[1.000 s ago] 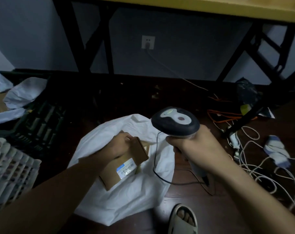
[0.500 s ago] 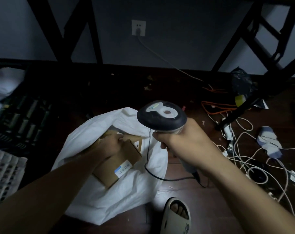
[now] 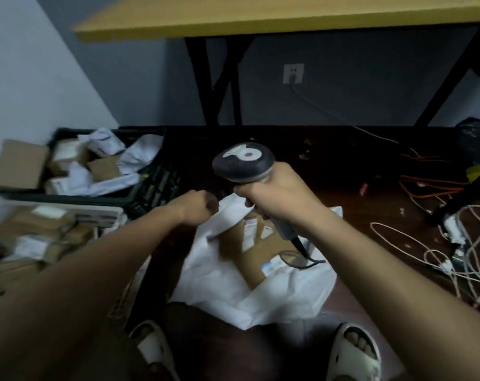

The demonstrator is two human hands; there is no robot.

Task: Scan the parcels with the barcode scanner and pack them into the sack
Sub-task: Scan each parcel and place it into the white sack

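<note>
My right hand (image 3: 277,193) grips the handle of the barcode scanner (image 3: 243,163), whose dark head points away from me above the sack. The white sack (image 3: 261,292) lies on the floor between my feet, mouth open. Inside it are brown cardboard parcels (image 3: 263,243) with white labels. My left hand (image 3: 197,206) has its fingers curled and sits against the sack's upper left rim. I cannot tell whether it pinches the rim. The scanner's black cord (image 3: 299,259) loops over the parcels.
A black crate (image 3: 140,193) of parcels and white mailers stands at the left, with a loose pile of parcels (image 3: 38,229) in front of it. Tangled cables (image 3: 453,243) cover the floor at the right. A yellow-topped table (image 3: 261,15) with black legs stands ahead. My slippered feet (image 3: 354,350) flank the sack.
My left hand has let go of the brown parcel, which now lies in the sack, and has drawn back to the sack's rim. My view has swung left, revealing the crate.
</note>
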